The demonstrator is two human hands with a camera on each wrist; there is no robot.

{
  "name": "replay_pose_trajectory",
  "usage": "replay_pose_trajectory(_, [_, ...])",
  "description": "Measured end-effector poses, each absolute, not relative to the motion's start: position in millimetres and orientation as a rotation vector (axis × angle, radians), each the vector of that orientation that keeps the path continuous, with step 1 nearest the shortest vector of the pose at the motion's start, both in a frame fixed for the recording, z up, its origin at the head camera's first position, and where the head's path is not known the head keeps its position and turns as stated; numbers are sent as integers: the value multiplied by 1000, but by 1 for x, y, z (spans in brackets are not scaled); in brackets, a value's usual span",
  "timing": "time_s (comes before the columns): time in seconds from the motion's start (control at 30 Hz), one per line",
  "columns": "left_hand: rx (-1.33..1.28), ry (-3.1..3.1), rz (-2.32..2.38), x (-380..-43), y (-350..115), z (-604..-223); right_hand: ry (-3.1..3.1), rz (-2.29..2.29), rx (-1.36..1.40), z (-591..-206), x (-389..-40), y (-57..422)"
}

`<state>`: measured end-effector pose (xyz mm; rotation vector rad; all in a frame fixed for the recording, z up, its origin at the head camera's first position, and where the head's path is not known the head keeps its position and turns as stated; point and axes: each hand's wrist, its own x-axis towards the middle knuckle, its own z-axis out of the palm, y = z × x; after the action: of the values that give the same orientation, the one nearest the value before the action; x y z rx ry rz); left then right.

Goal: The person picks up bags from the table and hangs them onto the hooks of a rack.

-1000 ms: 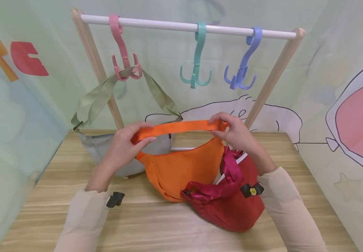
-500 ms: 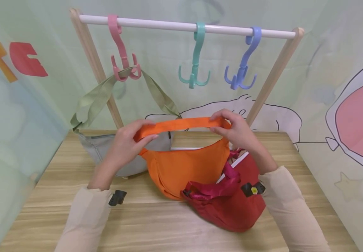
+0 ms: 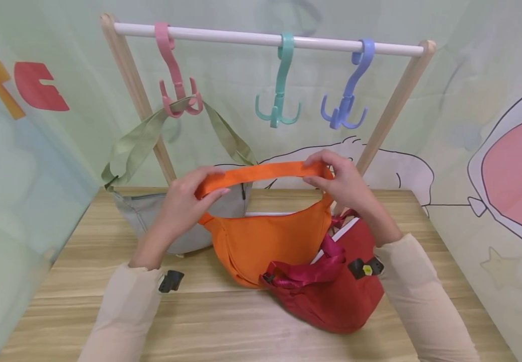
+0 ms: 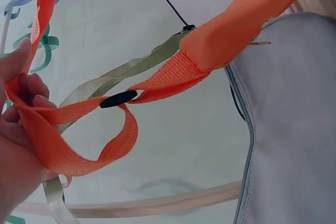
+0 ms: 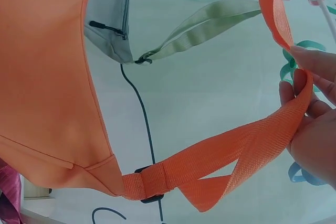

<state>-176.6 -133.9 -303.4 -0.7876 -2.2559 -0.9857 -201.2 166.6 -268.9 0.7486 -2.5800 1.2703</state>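
An orange shoulder bag (image 3: 270, 241) hangs by its strap (image 3: 261, 172) between my two hands, its lower part just behind a red bag (image 3: 338, 296). My left hand (image 3: 186, 201) pinches the strap's left end between thumb and fingers. At the other end, my right hand (image 3: 340, 178) pinches the strap the same way. In the left wrist view the strap runs through a black slider (image 4: 118, 98); a black buckle (image 5: 152, 199) shows in the right wrist view. Behind my left hand, a grey bag (image 3: 145, 211) hangs by its green strap from the pink hook (image 3: 177, 75).
A rack with a white bar (image 3: 225, 35) and wooden legs (image 3: 397, 105) stands at the back of the wooden table (image 3: 225, 327). On the bar hang a green hook (image 3: 280, 90) and a blue hook (image 3: 349, 93). Printed cloth walls (image 3: 460, 125) surround the table.
Both hands have risen a little with the strap, and the orange bag has come up slightly with them. The red bag's strap has slumped down. The grey bag stays put.
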Motion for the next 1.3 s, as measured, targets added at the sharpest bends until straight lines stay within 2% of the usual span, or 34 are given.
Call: replay_pose_trajectory(1.3, [-733, -2220, -983, -182, -125, -280, -2509, 1254, 774, -249, -205, 165])
